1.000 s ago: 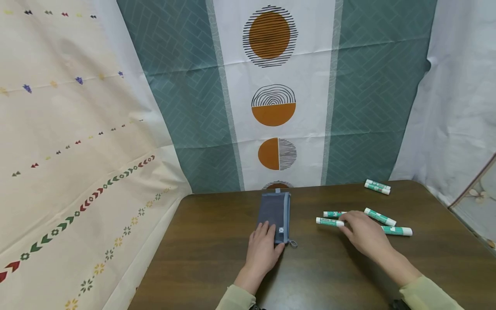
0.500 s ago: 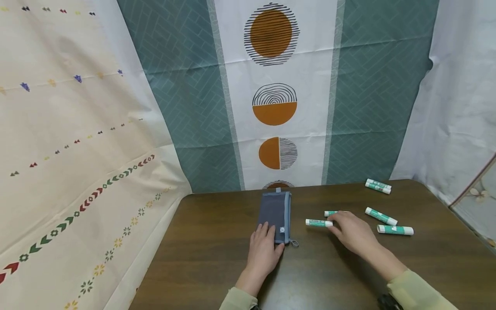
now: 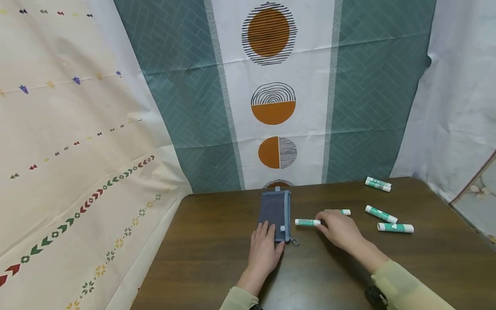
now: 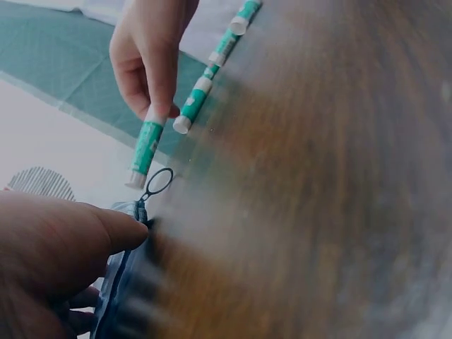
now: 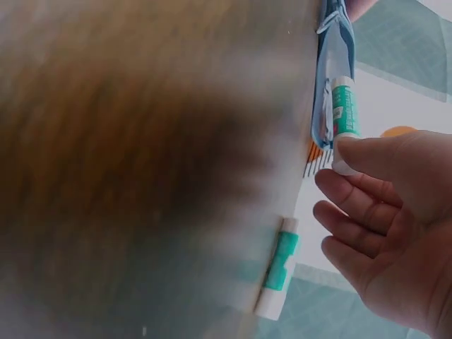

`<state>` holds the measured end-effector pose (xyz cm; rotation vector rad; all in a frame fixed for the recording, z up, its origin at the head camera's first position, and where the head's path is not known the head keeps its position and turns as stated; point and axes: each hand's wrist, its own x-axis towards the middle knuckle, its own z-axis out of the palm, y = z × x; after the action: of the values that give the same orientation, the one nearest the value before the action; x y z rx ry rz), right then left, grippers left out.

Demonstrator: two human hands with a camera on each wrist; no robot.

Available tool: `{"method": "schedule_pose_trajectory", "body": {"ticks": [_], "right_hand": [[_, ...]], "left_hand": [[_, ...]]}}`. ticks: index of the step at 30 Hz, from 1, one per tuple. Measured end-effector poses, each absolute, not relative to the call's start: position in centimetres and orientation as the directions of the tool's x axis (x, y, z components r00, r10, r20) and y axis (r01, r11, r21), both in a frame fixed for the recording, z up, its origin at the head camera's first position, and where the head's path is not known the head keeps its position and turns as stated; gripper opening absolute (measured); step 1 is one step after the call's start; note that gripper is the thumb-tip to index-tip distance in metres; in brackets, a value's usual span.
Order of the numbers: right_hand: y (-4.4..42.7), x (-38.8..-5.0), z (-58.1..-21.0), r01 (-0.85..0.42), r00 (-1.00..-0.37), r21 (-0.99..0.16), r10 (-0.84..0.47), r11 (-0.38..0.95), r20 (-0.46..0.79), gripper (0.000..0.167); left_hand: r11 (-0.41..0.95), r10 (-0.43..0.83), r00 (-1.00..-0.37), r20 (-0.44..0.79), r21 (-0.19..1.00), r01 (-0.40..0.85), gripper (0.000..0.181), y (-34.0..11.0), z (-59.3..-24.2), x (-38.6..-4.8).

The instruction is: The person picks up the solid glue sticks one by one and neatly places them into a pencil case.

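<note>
I have the right hand (image 3: 341,227) pinching one end of a glue stick (image 3: 306,222), just beside the pouch (image 3: 273,207); whether the stick clears the tabletop (image 3: 209,241) I can't quite tell. I judge it light, stiff and smooth, so a firm pinch near the end suits. The left hand (image 3: 264,253) rests across the soft-looking pouch, its grip loose.

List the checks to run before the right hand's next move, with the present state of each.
1. Right hand pinching the green-and-white tube by one end: ok.
2. Left hand resting on the blue pouch: ok.
3. Tube's free end pointing toward the pouch: ok.
4. Held tube separate from the tube partly behind the right hand: ok.
5. Pouch's zip open wide enough: cannot tell.
</note>
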<state>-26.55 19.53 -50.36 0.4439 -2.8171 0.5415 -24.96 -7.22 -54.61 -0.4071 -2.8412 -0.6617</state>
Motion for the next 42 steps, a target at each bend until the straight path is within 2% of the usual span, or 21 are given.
{"method": "schedule_pose_trajectory", "body": {"ticks": [23,42], "right_hand": [[16.1,-28.5,-51.0,-0.321,-0.945,-0.322,-0.277,0.891,0.176,0.015],[14.2,-28.3,-51.0,-0.399,-0.916,-0.347,-0.352,0.849,0.193,0.01]], "left_hand": [[0.859,0.199,-0.952,0.231,0.427,0.283,0.06,-7.3,-54.7,-25.2],[0.848,0.211,-0.94,0.268,0.428,0.312,0.058,-7.2,-54.7,-25.0]]}}
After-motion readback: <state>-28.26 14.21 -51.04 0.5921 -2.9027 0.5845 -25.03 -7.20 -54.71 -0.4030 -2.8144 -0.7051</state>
